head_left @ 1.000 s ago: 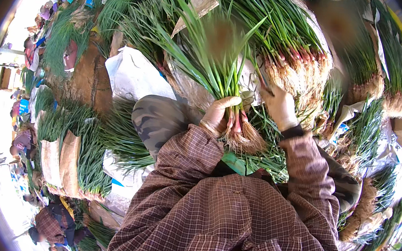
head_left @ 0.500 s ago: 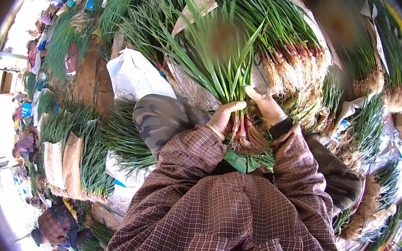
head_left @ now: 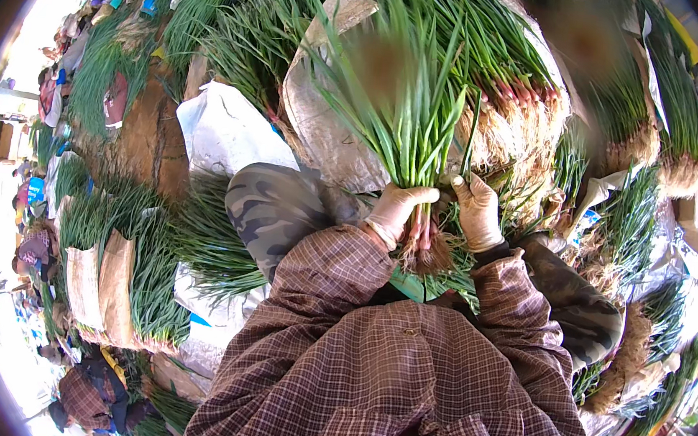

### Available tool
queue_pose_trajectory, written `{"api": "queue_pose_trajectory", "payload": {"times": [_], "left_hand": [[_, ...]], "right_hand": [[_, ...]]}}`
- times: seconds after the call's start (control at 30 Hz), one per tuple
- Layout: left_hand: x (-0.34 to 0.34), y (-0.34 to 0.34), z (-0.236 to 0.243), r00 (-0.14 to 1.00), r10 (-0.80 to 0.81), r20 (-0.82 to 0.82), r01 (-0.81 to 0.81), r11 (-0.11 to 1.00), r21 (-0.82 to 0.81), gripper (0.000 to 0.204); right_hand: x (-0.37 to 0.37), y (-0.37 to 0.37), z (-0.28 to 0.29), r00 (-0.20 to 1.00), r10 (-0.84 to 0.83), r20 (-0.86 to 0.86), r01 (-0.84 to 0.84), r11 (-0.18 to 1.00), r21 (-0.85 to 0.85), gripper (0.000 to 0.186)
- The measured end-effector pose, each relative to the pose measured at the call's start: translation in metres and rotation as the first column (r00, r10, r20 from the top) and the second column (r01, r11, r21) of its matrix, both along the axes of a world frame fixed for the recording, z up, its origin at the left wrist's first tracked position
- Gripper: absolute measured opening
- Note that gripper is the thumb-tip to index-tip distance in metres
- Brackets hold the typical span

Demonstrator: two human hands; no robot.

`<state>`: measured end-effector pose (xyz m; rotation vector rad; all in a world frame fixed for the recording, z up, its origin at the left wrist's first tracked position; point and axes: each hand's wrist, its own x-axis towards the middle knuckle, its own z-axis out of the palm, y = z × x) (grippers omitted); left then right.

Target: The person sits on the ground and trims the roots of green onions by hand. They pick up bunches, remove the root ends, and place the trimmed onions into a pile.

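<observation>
Onion bunch (head_left: pixel 416 153): between the camouflage-clad knees (head_left: pixel 267 210); smooth, strap-like leaves fan away; pinkish bulbs (head_left: pixel 424 227) and wiry roots (head_left: pixel 429 258) point back toward the checked jacket (head_left: pixel 344 360)
Left hand (head_left: pixel 396 210): clasped round the bunch above its bulbs
Right hand (head_left: pixel 476 212): thumb and finger pinch a thin stalk (head_left: pixel 469 137) just beside it
Sack (head_left: pixel 232 127): white, creased (almost papery)
Wrapper (head_left: pixel 590 218): blue; any print too small to read
</observation>
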<state>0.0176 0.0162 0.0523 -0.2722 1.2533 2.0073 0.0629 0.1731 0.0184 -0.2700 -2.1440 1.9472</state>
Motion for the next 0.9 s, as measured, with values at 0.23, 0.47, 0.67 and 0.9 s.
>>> {"api": "queue_pose_trajectory", "payload": {"times": [0.23,0.47,0.67,0.9], "left_hand": [[-0.027,-0.032,-0.003,0.994,-0.101,0.042,0.098,0.992,0.081,0.023],[-0.031,-0.026,0.031,0.992,-0.087,0.093,0.008,0.769,0.639,0.041],[-0.061,-0.027,-0.01,0.992,-0.106,0.066,0.06,0.865,0.499,0.05],[-0.059,-0.003,-0.009,0.996,0.0,0.089,-0.041,0.888,0.458,0.042]], "right_hand": [[0.05,0.05,0.056,0.966,0.199,0.167,-0.104,0.885,-0.455,0.026],[0.013,0.084,0.016,0.676,0.445,0.588,-0.727,0.274,0.63,0.033],[-0.138,0.046,0.056,0.994,-0.065,-0.09,0.109,0.409,0.906,0.016],[-0.156,0.099,0.007,0.982,-0.098,-0.16,0.187,0.436,0.88,0.015]]}}
